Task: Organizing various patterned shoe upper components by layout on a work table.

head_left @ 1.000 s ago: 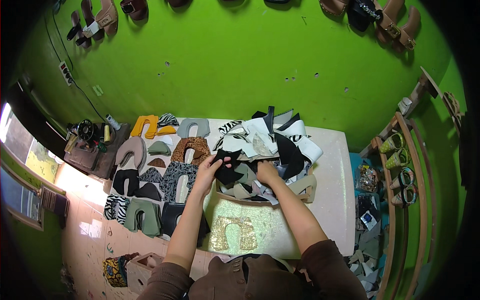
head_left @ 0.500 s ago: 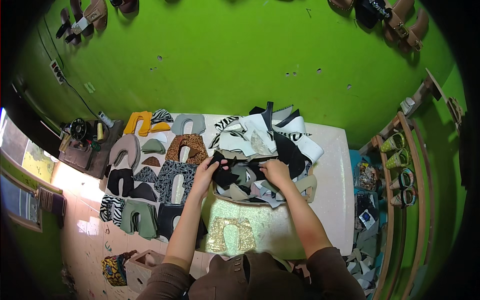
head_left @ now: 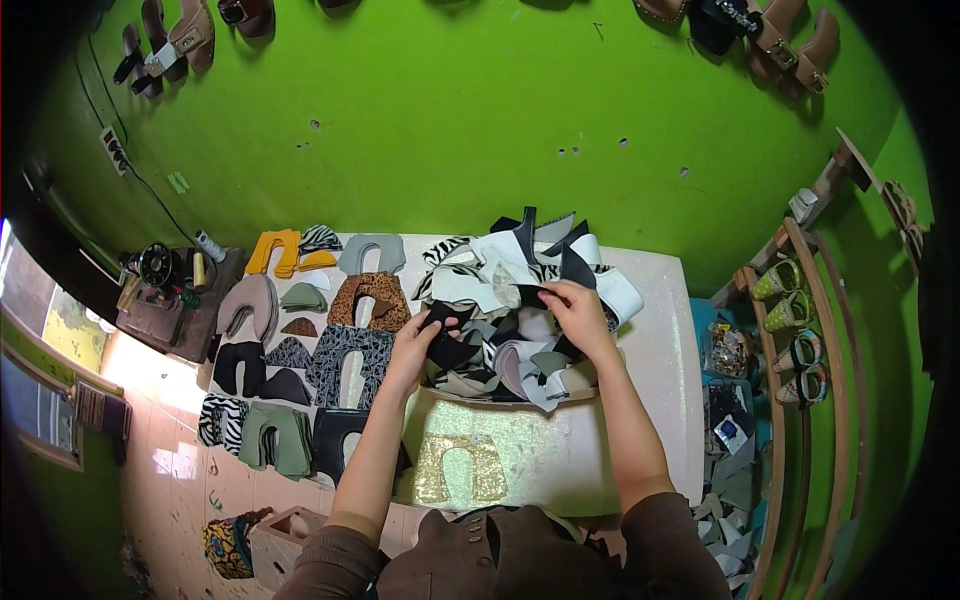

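My left hand [head_left: 408, 347] is closed on a black scrap [head_left: 447, 343] at the left side of a heap of cut material. Farther right and slightly higher, the fingers of my right hand [head_left: 574, 312] pinch another black scrap [head_left: 530, 294]. Between and below the hands lie mixed offcuts [head_left: 510, 365] in grey, white, beige and black, in a shallow container whose front rim [head_left: 500, 403] shows. White and zebra-striped pieces [head_left: 470, 285] rise behind them. Nearer me, a glittery gold U-shaped piece [head_left: 432, 470] rests flat on the table [head_left: 655, 400].
Stacks of U-shaped pieces, among them leopard-print [head_left: 352, 300], green [head_left: 280, 445] and yellow [head_left: 268, 250], cover the table's left side. A sewing machine [head_left: 155, 270] stands at far left. On the right are a wooden rack [head_left: 845, 400] with sandals and bins of scraps [head_left: 735, 450].
My right hand has moved right and up, drawing a black scrap off the heap and uncovering paler offcuts. The left hand stays nearly in place, holding its black scrap.
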Tool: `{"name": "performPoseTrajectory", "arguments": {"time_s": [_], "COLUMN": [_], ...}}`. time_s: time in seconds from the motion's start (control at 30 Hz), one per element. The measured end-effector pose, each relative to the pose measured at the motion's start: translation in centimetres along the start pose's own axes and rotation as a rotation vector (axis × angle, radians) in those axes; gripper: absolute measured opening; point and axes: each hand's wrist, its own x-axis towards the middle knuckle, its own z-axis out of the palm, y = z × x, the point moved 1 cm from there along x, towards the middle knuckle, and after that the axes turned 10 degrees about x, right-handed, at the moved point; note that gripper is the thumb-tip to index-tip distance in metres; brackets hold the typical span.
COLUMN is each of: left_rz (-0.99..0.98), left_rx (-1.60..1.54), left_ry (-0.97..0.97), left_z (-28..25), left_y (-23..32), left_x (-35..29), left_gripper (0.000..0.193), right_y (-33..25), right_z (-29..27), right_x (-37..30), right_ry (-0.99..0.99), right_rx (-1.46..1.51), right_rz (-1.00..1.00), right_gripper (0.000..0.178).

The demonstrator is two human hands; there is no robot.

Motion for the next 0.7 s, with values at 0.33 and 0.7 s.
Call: {"name": "performPoseTrajectory", "arguments": {"time_s": [0.33, 0.7], "left_rz": [0.062, 0.072], "left_rx": [0.015, 0.046], "left_ry": [0.01, -0.022], "left_z": [0.2, 0.9], "left_y": [0.2, -0.9], "left_x": [-0.5, -0.9], "left_gripper": [0.022, 0.022], "right_y": [-5.7, 6.0], "right_z": [-0.6, -0.6], "right_x": [0.7, -3.4], "right_ry": [-0.006, 0.043], "right_rx": [0.676, -0.663], "right_rz": [0.072, 0.033], "right_gripper": [0.019, 0.048]}}
